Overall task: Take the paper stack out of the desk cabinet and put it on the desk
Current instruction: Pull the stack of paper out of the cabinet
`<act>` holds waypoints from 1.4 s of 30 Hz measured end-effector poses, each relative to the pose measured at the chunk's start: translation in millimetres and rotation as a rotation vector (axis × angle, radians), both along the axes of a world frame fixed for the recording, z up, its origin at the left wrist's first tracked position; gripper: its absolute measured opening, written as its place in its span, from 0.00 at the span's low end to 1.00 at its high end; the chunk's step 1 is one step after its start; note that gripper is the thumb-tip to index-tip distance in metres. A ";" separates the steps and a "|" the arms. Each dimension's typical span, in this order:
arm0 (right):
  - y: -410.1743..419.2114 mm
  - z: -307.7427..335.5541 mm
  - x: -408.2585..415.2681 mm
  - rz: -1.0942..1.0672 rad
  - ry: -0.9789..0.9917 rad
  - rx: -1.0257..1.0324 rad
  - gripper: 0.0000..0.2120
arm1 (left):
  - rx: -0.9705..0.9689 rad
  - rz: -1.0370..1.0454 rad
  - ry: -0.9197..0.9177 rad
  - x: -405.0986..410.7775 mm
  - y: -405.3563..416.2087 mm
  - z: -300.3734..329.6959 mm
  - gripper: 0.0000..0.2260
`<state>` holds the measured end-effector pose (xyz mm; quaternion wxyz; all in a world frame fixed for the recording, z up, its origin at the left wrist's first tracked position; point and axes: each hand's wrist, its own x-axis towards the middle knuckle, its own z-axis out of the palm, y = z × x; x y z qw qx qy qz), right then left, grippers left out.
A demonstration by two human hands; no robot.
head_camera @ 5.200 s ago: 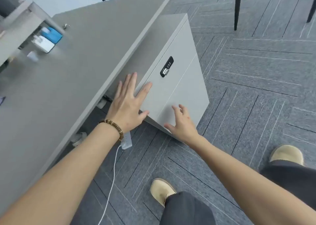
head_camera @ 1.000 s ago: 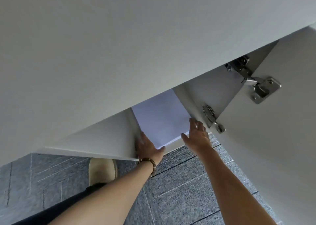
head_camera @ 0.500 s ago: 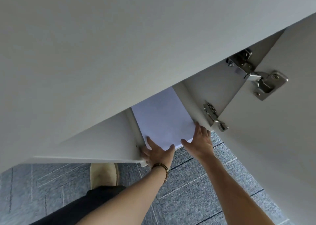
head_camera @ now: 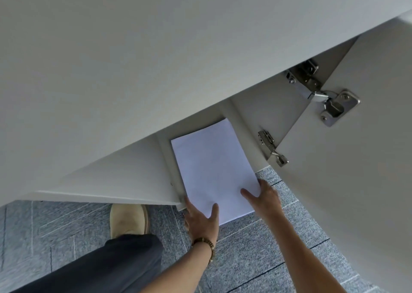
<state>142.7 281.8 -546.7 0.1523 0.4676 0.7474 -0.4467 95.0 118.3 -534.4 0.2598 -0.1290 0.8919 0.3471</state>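
Observation:
A white paper stack lies half out of the open desk cabinet, its near end sticking out over the carpet. My left hand, with a bead bracelet on the wrist, grips the stack's near left corner, thumb on top. On the near right edge my right hand holds it the same way, fingers underneath. The stack's far end is still inside the cabinet. The desk top fills the upper part of the view from close above.
The cabinet door stands open at the right, with two metal hinges on its inner side. Grey patterned carpet lies below. My leg and a tan shoe are at the lower left.
Since the earliest frame the cabinet door has been opened. Over the last second both hands have drawn the paper stack toward me, so more of it shows outside the cabinet.

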 end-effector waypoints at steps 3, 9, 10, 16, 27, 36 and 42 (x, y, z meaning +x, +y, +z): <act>4.9 -2.0 -13.9 -0.001 0.006 -0.026 0.35 | 0.011 0.060 -0.010 -11.2 4.5 -3.2 0.40; 12.8 -2.8 -23.5 -0.008 0.022 -0.070 0.31 | -0.023 0.121 -0.003 -27.7 5.1 0.7 0.25; 13.2 -2.8 -22.9 0.000 0.020 -0.083 0.30 | -0.008 0.123 -0.007 -29.6 3.9 2.5 0.23; 5.0 14.4 -13.5 -0.022 0.033 -0.133 0.26 | 0.172 0.137 -0.102 -33.6 -0.7 19.1 0.18; -35.4 160.8 65.5 -0.187 0.002 -0.285 0.27 | 0.228 -0.134 -0.254 10.2 -41.9 164.6 0.21; -127.4 330.4 167.1 -0.326 0.124 -0.143 0.31 | 0.325 -0.239 -0.248 81.1 -113.7 323.4 0.18; -185.0 444.9 215.1 -0.401 0.297 -0.031 0.15 | 0.408 -0.364 -0.111 115.6 -164.7 418.6 0.20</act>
